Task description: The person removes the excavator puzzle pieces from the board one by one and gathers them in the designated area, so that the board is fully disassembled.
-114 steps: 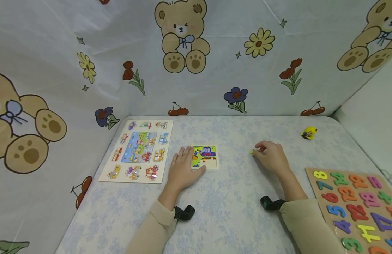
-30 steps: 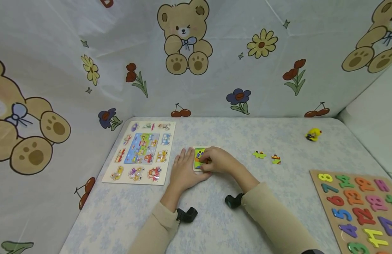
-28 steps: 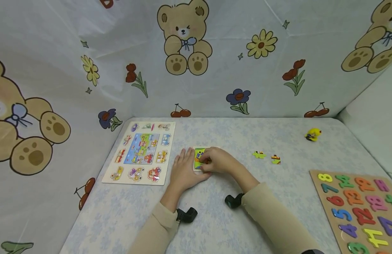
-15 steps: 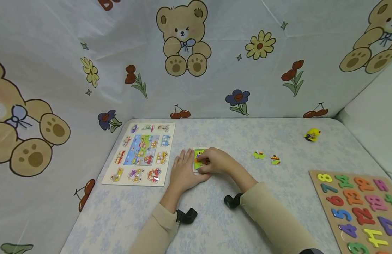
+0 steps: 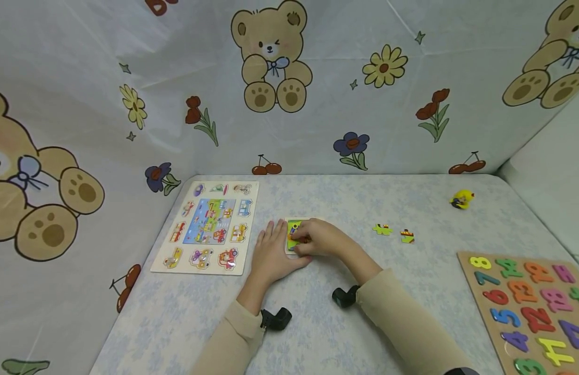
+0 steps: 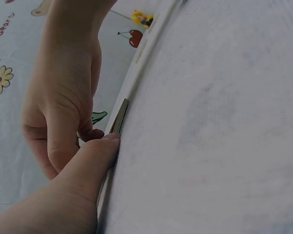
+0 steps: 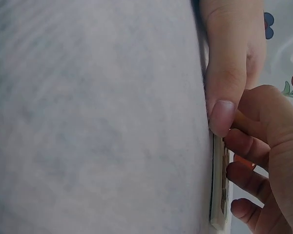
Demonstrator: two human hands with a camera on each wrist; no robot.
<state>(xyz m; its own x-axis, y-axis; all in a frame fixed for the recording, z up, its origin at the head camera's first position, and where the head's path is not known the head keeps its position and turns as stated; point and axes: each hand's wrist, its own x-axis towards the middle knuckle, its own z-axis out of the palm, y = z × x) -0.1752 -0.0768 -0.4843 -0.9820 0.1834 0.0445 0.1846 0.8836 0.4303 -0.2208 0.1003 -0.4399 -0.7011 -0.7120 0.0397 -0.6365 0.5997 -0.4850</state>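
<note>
In the head view, a small jigsaw puzzle board (image 5: 292, 227) with a green and yellow picture lies mid-table. My left hand (image 5: 272, 255) lies flat along its left side, fingers straight, with the thumb across the near edge. In the right wrist view that thumb presses on the edge of the board (image 7: 216, 195). Over the board's right part, my right hand (image 5: 323, 237) has its fingers and thumb bent in a pinch on a puzzle piece, which they mostly hide. Two loose pieces, a green piece (image 5: 382, 229) and a striped piece (image 5: 407, 237), lie to the right.
A large vehicle puzzle board (image 5: 239, 255) lies at the left. At the right lies a board of coloured numbers (image 5: 477, 291). A small yellow toy figure (image 5: 462, 199) stands at the back right. A printed curtain (image 5: 317, 120) hangs behind the table.
Over the last few seconds my right hand has come left from the loose pieces to the puzzle board. Its fingertips have shifted slightly within the last second. My left hand stays put.
</note>
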